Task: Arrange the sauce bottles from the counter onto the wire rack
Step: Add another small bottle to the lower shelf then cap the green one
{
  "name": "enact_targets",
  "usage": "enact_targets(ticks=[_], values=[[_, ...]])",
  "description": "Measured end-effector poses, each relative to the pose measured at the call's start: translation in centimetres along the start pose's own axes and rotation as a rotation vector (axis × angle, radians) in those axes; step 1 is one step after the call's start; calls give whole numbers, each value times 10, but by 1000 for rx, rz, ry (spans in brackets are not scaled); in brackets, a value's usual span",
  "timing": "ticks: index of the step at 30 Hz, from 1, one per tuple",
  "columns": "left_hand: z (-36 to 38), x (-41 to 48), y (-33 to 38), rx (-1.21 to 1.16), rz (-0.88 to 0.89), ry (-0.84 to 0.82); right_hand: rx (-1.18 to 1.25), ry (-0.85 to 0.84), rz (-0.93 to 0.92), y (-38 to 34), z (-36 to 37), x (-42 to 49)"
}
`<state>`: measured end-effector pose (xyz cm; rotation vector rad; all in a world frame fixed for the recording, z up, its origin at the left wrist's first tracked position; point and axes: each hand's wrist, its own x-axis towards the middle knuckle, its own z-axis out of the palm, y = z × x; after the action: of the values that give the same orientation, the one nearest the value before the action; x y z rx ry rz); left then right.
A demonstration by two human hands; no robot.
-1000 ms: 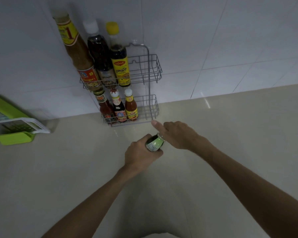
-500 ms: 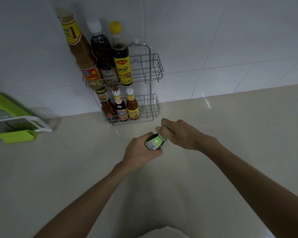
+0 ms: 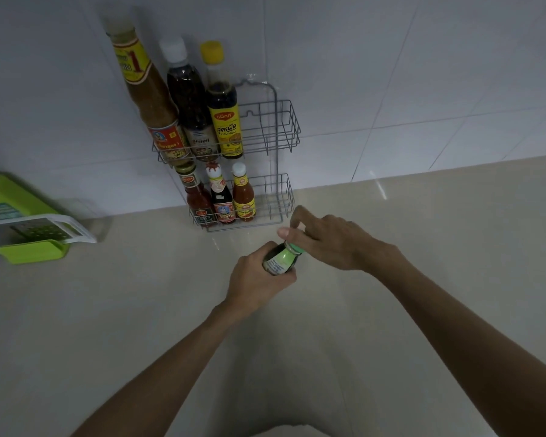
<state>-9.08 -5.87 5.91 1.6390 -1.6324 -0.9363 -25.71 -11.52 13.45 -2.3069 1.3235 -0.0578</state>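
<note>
A small dark bottle with a green label [image 3: 279, 260] is tilted above the counter, in front of the wire rack [image 3: 278, 143]. My left hand [image 3: 259, 279] wraps its body from below. My right hand [image 3: 331, 241] pinches its green cap with thumb and fingers. The two-tier rack stands against the tiled wall. Its upper tier holds three tall bottles: a brown sauce [image 3: 152, 102], a dark one with a white cap [image 3: 188, 99], and a yellow-capped one [image 3: 224, 111]. Three small bottles [image 3: 221, 197] stand in the lower tier. The right part of each tier is bare wire.
A green and white slicer box [image 3: 26, 225] lies on the beige counter [image 3: 423, 234] at the far left, near the wall. White tiles rise behind the rack.
The view has shifted slightly, so the rack sits lower in the frame. My right hand's fingers have curled from pointing forward to gripping the cap. The bottle stays in my left hand.
</note>
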Motion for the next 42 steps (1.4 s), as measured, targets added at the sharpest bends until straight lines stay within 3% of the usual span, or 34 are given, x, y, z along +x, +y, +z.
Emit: enact_targets(ticks=[2,4,7,9,14,17,19,22,25,30,35,38,42], values=[[1,0,1,161,52,91,-50,94,-40,-1,6,-1],[4,1,0,466,193,253,-55,132,87,0,22,0],[7,0,-10,713,405,379,69,-40,268,-2,37,1],[7,-1,-19,694,390,368,153,-105,337,-3,32,3],[-5,-6,-10,300,194,87,92,54,164,2,12,4],[-30,-2,1,-89,-75,-311,63,138,-14,2,-4,6],[-34,-2,3,-294,-182,-490,68,161,-6,-2,-5,9],[-17,1,3,-122,-132,-215,330,299,120,-5,5,15],[-2,10,-2,-10,-74,24,612,295,240,-10,25,17],[-2,37,-22,62,-64,-126,622,454,235,9,47,34],[-22,87,-39,-2,-179,8,526,652,171,25,40,91],[-24,108,-42,-47,-190,59,471,590,154,35,41,132],[-18,118,-48,-86,-213,114,342,344,107,48,48,174]])
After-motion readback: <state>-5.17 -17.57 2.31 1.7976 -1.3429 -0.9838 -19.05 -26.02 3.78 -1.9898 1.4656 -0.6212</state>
